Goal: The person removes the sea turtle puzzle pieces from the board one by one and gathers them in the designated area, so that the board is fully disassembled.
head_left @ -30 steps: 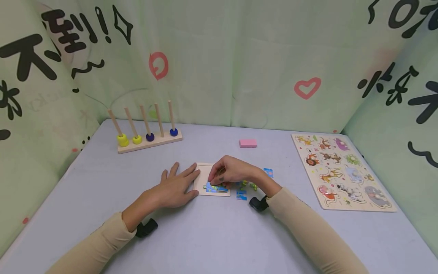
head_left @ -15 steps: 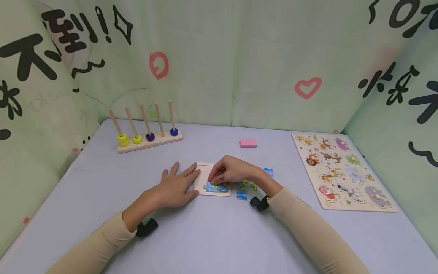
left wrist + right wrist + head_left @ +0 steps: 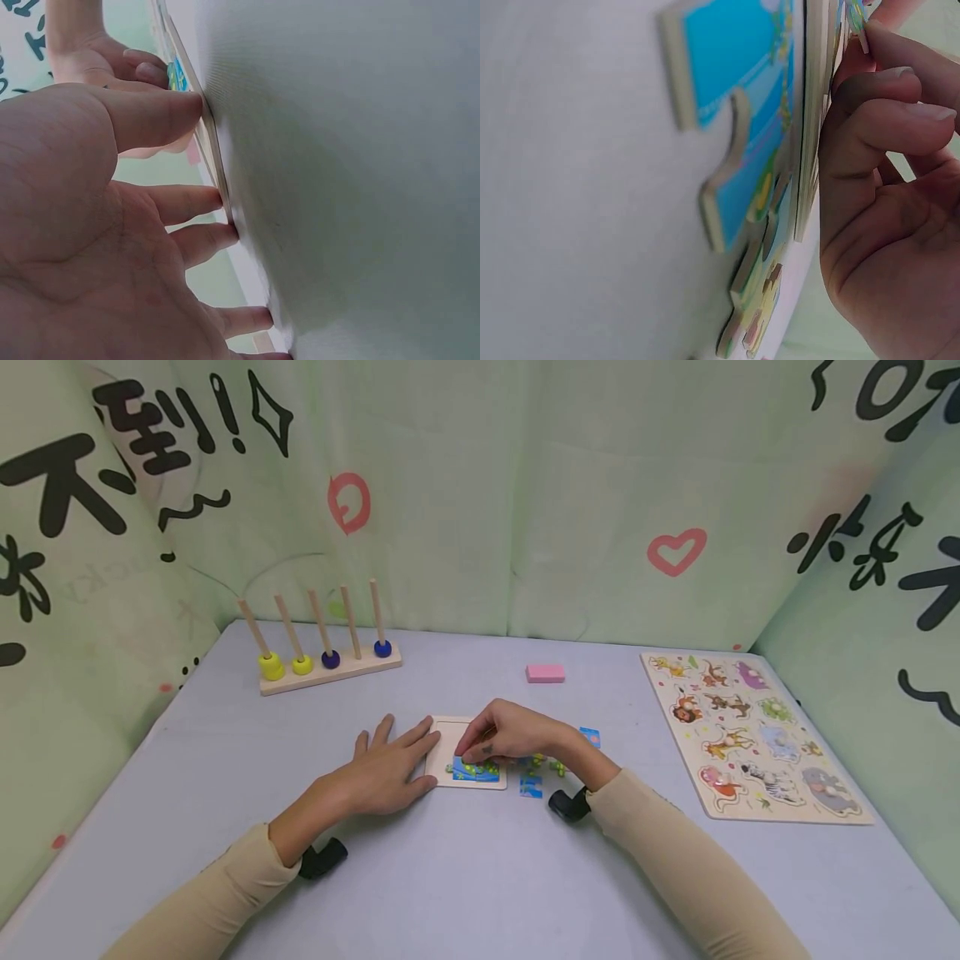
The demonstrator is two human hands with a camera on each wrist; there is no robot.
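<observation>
Left hand [image 3: 382, 772]: flat on the grey table [image 3: 450, 877], fingers straight, tips against left edge of small square wooden puzzle tray [image 3: 444, 752].
Right hand [image 3: 510, 733]: fingertips curled, pressing a blue-green jigsaw piece [image 3: 477, 769] in tray's near part.
Loose blue pieces [image 3: 531, 787]: just right of tray.

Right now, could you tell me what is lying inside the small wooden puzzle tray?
Blue and green puzzle pieces sit along the tray's near edge. The right hand covers part of the tray, so anything beneath it is hidden.

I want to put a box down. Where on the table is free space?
Bare table lies near the front edge, between the two sleeves, and between the peg stand and pink block. It is crowded around the puzzle tray, both hands and the loose pieces.
</observation>
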